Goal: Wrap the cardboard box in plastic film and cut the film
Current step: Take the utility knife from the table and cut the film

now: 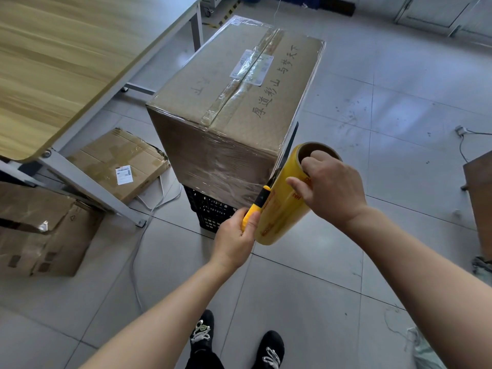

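A large cardboard box [229, 107] stands on a black plastic crate [207, 209], its sides covered in clear plastic film. My right hand [330, 187] grips a yellow roll of film [282, 209] at its upper end, fingers hooked into the core, just off the box's near right corner. My left hand [237, 241] holds a yellow utility knife [259, 201] by its handle. The long dark blade points up along the box's corner, between box and roll.
A wood-topped table [53, 70] on a grey metal frame stands at the left. Flattened and crumpled cardboard boxes [117, 161] lie under it, with a white cable [143, 235] across the tiled floor. A brown object [479, 198] sits at the right edge. My feet [234, 342] are below.
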